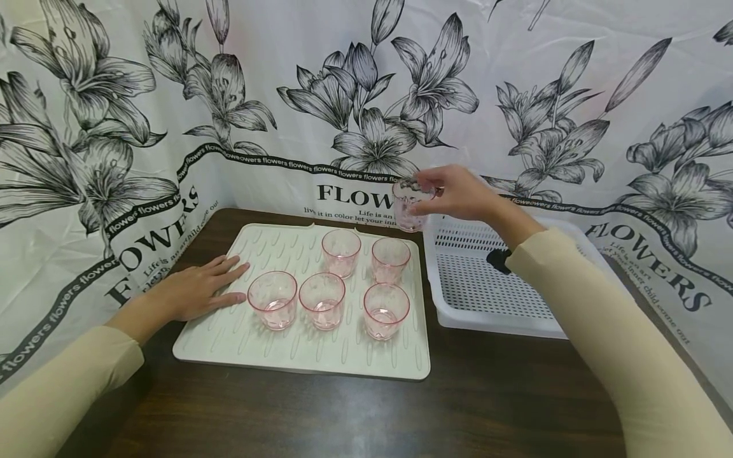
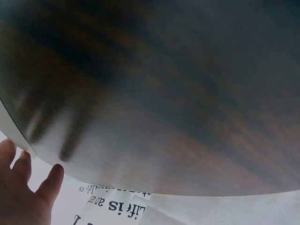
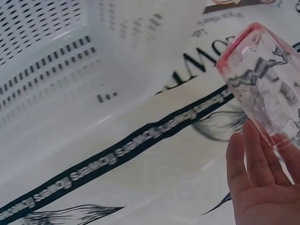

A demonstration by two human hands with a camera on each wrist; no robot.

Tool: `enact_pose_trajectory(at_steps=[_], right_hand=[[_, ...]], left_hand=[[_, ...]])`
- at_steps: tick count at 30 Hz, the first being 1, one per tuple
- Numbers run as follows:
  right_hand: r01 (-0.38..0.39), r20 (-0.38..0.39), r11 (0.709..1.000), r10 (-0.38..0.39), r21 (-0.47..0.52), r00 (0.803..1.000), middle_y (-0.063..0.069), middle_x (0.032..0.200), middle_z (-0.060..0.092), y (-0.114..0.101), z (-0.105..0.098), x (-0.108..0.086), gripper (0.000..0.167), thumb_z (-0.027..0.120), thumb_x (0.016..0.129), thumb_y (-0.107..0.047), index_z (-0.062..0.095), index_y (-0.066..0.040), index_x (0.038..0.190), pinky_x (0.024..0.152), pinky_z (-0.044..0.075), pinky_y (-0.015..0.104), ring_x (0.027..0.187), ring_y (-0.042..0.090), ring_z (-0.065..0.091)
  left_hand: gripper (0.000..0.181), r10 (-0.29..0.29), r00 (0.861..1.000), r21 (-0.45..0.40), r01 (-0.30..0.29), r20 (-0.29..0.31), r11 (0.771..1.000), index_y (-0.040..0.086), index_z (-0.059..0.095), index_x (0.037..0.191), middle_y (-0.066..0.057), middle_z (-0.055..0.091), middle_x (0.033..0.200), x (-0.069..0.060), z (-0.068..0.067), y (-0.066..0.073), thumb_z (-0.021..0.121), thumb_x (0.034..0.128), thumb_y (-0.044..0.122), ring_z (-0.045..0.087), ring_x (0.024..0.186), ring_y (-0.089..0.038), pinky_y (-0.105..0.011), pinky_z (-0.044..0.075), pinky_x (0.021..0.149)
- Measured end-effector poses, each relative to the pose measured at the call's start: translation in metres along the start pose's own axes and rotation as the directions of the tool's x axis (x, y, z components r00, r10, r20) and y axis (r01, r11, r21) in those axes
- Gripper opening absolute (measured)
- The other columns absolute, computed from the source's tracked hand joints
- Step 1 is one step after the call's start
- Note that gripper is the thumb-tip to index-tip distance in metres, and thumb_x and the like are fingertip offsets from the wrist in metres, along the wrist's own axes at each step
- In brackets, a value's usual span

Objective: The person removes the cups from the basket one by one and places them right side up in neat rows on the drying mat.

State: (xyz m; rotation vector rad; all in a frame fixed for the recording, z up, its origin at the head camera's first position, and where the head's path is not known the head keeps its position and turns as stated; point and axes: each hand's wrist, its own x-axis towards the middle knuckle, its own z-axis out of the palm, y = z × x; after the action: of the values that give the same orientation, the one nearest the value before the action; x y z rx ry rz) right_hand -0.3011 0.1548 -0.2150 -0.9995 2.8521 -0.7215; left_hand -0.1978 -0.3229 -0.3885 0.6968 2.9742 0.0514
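Observation:
My right hand (image 1: 458,193) holds a clear pink-rimmed glass (image 1: 409,213) in the air, above the gap between the mat's back right corner and the white basket. In the right wrist view, fingers (image 3: 255,161) touch the side of this faceted glass (image 3: 262,79). Several like glasses (image 1: 273,304) stand upright, rims up, on a cream ridged drying mat (image 1: 229,346). My left hand (image 1: 195,292) rests on the mat's left edge, fingers spread, its thumb close to the nearest glass. The left wrist view catches only part of that left hand (image 2: 28,187).
A white perforated plastic basket (image 1: 498,323) stands right of the mat, partly covered by my right arm. Some small black object (image 1: 499,259) shows beside the right sleeve. Behind the dark wooden table (image 1: 355,413) hangs a white flower-printed cloth (image 1: 321,140).

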Motion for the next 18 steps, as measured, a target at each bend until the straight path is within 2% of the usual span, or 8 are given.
enact_pose_trajectory(at_steps=[3,7,9,18], right_hand=[[0.019,0.001,1.0,-0.019,-0.006,1.0,0.019,0.114,0.062,-0.009,0.005,0.008,0.069,0.081,0.084,-0.03,0.054,-0.001,0.141,0.09,0.046,0.043,0.097,0.028,0.057],[0.02,0.011,1.0,-0.02,0.009,1.0,0.017,0.131,0.062,-0.022,0.011,0.019,0.078,0.081,0.084,-0.033,0.047,-0.005,0.148,0.1,0.046,0.043,0.114,0.028,0.059],[0.03,0.015,0.999,-0.031,0.012,0.999,0.015,0.135,0.06,-0.028,0.016,0.024,0.077,0.08,0.084,-0.035,0.048,-0.005,0.148,0.101,0.046,0.042,0.118,0.027,0.059],[0.074,0.021,0.996,-0.075,0.05,0.997,0.014,0.14,0.057,-0.052,0.041,0.044,0.078,0.079,0.085,-0.034,0.045,-0.004,0.149,0.099,0.048,0.038,0.12,0.025,0.059]], left_hand=[[0.073,-0.002,1.0,0.0,0.002,-0.003,1.0,0.008,0.037,0.154,-0.023,0.032,0.157,0.0,0.001,-0.001,0.047,0.1006,0.057,0.029,0.143,-0.048,-0.067,0.034,0.103],[0.073,-0.002,1.0,0.003,0.002,-0.004,1.0,0.008,0.037,0.154,-0.024,0.032,0.157,0.0,0.001,-0.001,0.047,0.1005,0.057,0.029,0.143,-0.048,-0.067,0.034,0.103],[0.073,-0.002,1.0,0.003,0.002,-0.005,1.0,0.008,0.038,0.154,-0.023,0.032,0.157,-0.001,0.001,-0.001,0.047,0.1004,0.057,0.03,0.142,-0.048,-0.067,0.034,0.103],[0.073,0.002,1.0,0.003,-0.002,-0.012,1.0,0.007,0.038,0.153,-0.024,0.033,0.156,-0.001,-0.001,0.002,0.048,0.1003,0.056,0.031,0.142,-0.048,-0.067,0.035,0.103]])
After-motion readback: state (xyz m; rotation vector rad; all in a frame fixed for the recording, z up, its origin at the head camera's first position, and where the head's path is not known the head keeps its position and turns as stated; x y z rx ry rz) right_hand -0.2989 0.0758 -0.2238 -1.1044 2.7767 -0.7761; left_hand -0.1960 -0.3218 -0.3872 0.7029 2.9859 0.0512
